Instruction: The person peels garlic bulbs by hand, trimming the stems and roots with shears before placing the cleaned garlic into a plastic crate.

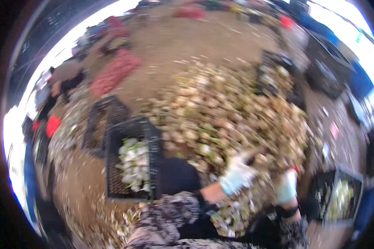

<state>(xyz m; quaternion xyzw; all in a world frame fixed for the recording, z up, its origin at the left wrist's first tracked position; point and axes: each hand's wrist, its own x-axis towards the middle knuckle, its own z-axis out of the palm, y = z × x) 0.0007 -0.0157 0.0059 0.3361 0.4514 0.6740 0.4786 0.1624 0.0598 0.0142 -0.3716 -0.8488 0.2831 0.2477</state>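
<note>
Where hands reach: near edge of pile, pale knobbly roots heaped on dirt floor.
Left hand: light glove, over the pile; grip blurred, cannot tell.
Right hand: gloved, at the pile; grip cannot tell.
Around: black mesh crate holding white pieces, left; second crate, right.
Root direction: too blurred.

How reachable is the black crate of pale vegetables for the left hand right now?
Probably yes: the left hand is at the vegetable pile, and the open-topped black crate sits close on its left; only a dark blurred shape lies between.
</note>
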